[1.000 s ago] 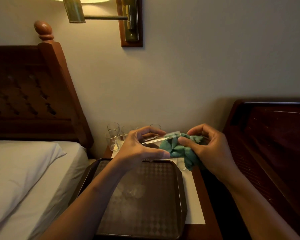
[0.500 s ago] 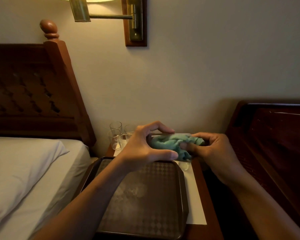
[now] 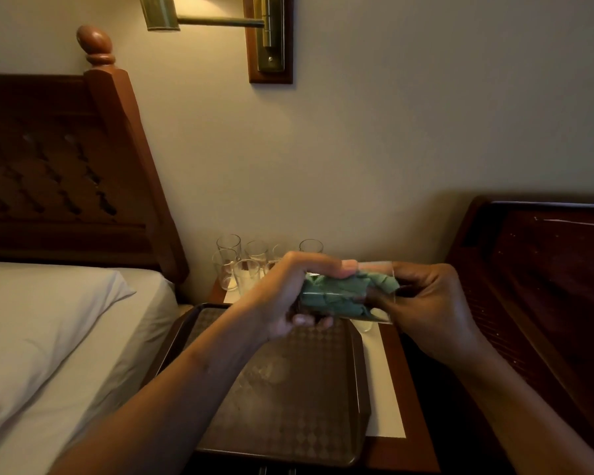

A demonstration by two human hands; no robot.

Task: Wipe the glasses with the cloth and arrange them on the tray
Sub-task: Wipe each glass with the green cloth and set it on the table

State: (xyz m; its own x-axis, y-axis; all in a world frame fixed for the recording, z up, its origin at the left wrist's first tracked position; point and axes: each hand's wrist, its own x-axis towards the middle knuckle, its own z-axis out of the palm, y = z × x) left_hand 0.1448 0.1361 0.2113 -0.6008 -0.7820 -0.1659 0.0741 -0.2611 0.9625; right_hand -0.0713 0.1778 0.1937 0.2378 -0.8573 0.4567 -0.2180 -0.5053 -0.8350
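Above the far edge of the tray (image 3: 288,406), my left hand (image 3: 282,296) wraps the glass (image 3: 378,317) on its side so its mouth faces my right hand (image 3: 432,310), which pinches the cloth (image 3: 336,296) stuffed inside to wipe the wall; other glasses (image 3: 240,269) wait beyond the tray

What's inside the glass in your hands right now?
The green cloth fills the glass, which the left hand holds sideways. The right hand is at its open end. The cloth hides whether its fingers reach inside.
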